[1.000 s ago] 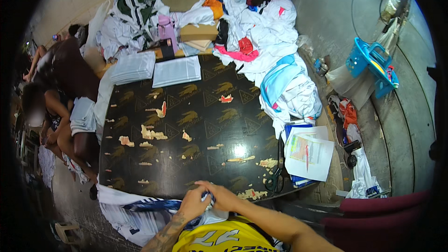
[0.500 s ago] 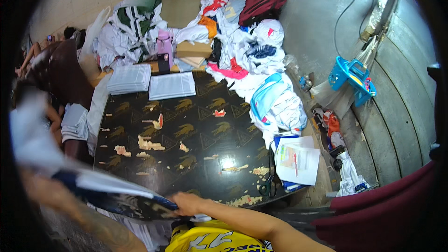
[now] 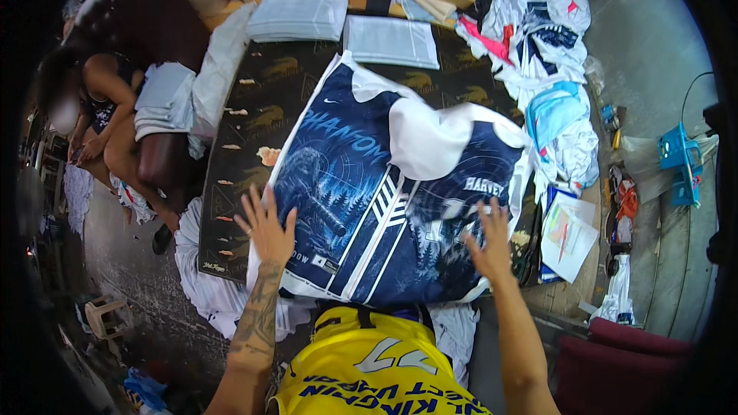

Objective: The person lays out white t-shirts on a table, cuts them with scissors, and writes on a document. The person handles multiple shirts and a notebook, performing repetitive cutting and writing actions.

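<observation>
A navy blue printed jersey point(image 3: 330, 200) with white edges is spread over the dark tabletop, its front and back lying side by side. Its upper middle is lifted in a white fold point(image 3: 430, 134). My left hand point(image 3: 265, 227) rests at the jersey's left edge, fingers spread. On the other side my right hand point(image 3: 490, 242) lies over the printed number area near the right edge, fingers apart. Neither hand grips the cloth.
Two stacks of folded white cloth in clear wrapping point(image 3: 298, 15) point(image 3: 392, 41) stand at the table's far edge. Loose garments point(image 3: 565, 131) and papers point(image 3: 569, 234) line the right side. A seated person point(image 3: 111, 100) is at the left, beside folded white cloth point(image 3: 165, 92).
The jersey, earlier swung up at the left in my hands, now lies spread on the table. Both hands have let go and opened over it. The view has shifted left and down.
</observation>
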A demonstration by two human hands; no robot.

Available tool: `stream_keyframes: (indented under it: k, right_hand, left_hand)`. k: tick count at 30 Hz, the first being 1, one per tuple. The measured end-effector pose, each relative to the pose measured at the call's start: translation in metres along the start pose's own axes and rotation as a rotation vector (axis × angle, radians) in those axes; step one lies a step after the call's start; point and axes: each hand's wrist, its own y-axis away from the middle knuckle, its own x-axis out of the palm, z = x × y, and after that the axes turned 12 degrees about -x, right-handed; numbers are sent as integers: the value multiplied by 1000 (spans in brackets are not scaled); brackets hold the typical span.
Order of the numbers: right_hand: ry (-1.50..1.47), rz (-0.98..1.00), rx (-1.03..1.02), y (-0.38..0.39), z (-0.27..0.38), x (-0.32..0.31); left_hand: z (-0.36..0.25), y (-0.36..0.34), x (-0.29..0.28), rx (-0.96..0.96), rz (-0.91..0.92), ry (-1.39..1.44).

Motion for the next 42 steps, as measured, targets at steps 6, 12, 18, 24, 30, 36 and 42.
stream_keyframes:
  k: [6,12,18,24,30,36,42]
  right_hand:
    - [-44,435,112,75,99,62]
    - [86,285,28,21,91,114]
    - [181,199,207,-119,-14,52]
    - [124,180,105,-42,7,44]
    - [90,259,151,59,27,71]
    - [118,337,219,59,42,70]
    - [-65,7,185,70,7,37]
  left_hand:
    - [171,-48,14,-117,-170,18]
    - [66,-90,49,-415,-20,-145]
    - [-71,-295,28,69,-13,110]
    - [27,-179,26,79,-410,248]
    - [138,-56,73,-100,-367,67]
    - [135,-74,66,-306,-134,-124]
    - [8,3,53,-303,-202,323]
